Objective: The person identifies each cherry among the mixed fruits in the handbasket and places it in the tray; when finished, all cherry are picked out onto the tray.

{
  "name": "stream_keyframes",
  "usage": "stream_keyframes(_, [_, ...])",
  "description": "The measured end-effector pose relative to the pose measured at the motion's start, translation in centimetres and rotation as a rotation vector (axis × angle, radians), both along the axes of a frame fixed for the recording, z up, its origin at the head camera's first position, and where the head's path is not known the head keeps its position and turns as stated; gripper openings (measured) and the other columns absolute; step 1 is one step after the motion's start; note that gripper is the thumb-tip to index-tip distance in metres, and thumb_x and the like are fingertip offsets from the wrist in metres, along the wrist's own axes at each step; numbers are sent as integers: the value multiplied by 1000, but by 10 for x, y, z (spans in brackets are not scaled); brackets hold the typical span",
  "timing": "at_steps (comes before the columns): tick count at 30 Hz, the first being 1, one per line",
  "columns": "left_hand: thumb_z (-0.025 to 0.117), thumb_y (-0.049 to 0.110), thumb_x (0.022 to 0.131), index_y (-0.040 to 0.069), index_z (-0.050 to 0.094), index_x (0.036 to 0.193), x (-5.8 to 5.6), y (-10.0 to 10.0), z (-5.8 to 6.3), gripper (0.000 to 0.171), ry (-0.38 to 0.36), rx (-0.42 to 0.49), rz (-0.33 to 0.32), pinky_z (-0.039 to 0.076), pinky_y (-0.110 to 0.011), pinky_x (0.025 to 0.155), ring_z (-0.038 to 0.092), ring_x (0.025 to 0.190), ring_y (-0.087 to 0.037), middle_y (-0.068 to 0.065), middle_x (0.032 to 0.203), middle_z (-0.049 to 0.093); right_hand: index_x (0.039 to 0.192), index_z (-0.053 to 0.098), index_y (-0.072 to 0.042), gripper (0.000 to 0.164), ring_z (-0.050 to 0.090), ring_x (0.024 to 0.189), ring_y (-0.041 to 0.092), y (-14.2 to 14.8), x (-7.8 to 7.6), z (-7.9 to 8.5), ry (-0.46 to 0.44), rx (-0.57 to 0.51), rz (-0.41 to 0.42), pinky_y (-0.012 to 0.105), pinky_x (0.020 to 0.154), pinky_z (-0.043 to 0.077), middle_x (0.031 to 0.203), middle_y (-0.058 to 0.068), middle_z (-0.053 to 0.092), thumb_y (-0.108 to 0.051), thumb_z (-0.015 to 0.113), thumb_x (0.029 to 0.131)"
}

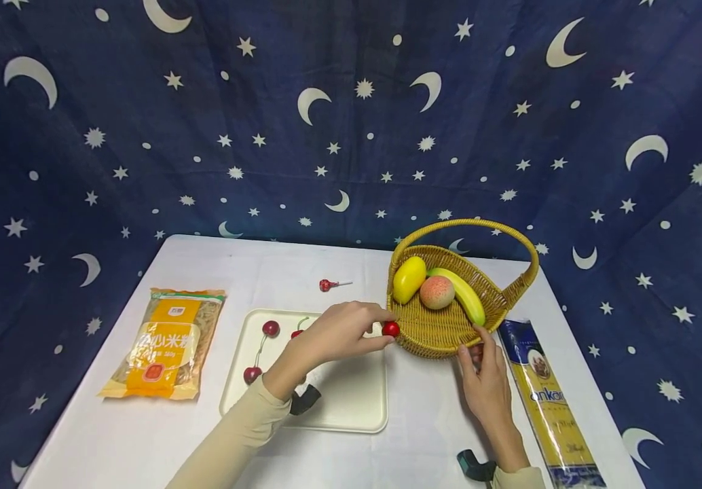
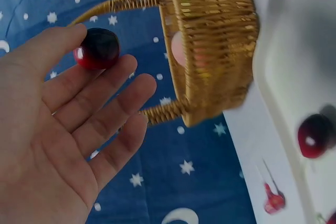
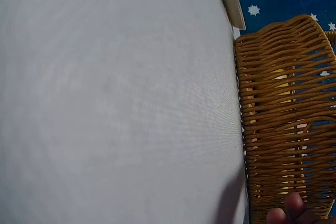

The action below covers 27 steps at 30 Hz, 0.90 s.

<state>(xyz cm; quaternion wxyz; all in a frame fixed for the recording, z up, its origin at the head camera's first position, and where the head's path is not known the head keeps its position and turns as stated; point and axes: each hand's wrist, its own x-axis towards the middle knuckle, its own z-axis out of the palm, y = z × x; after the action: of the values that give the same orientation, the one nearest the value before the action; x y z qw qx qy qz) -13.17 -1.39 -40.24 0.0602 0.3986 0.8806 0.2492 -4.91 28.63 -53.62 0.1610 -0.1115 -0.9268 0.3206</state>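
Note:
My left hand (image 1: 341,331) pinches a shiny dark red cherry (image 1: 390,329) between thumb and fingertips, at the left rim of a wicker basket (image 1: 427,331). In the left wrist view the cherry (image 2: 100,49) sits at the thumb tip, the other fingers spread loosely. My right hand (image 1: 488,384) holds the basket's near right edge, with fingertips (image 3: 293,201) against its woven side in the right wrist view. Inside the basket lie a yellow oval fruit (image 1: 409,280), a peach (image 1: 437,292) and a banana (image 1: 466,299).
A cream tray (image 1: 351,414) bears more cherries (image 1: 271,329), partly hidden by my left arm. Behind it lies a red lollipop (image 1: 326,285). A rice noodle bag (image 1: 168,346) is at the left, a long spaghetti pack (image 1: 549,407) at the right. A starry cloth hangs behind the table.

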Motion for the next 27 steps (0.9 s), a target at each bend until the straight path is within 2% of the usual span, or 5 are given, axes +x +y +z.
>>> stream_keyframes(7, [71,34,101,17,74,134,17,-31,-11,38,-13,36,94,49,-23,66,65,77,-10,6,114,79,160,41,-17,54,53,100,26,0,2,-1,-8,-8,-3,38,80,39,113,12,57,-31,57,110])
stream_keyframes(17, [77,33,97,13,76,131,31,-65,-23,39,-4,63,249,56,-30,74,69,84,-13,-1,118,80,161,41,-17,54,53,102,25,1,3,0,-13,-6,5,40,81,39,115,12,56,-30,56,111])
stream_keyframes(19, [78,33,97,13,76,130,33,-69,-27,39,14,58,269,56,-30,74,71,85,-14,0,117,80,161,41,-17,54,53,102,25,1,2,0,-13,-10,5,40,81,39,115,12,56,-30,56,111])
stream_keyframes(23, [81,33,94,15,78,124,36,-74,-41,35,88,21,305,60,-40,87,77,99,-20,0,113,81,161,41,-18,54,53,102,26,2,1,0,-10,-16,7,40,81,39,115,12,56,-31,56,111])
stream_keyframes(27, [84,36,90,17,81,115,41,-76,-60,32,173,-31,319,52,-37,82,73,94,-17,2,104,81,161,41,-17,54,55,103,27,2,-1,1,3,-15,15,41,82,41,115,13,57,-30,56,111])
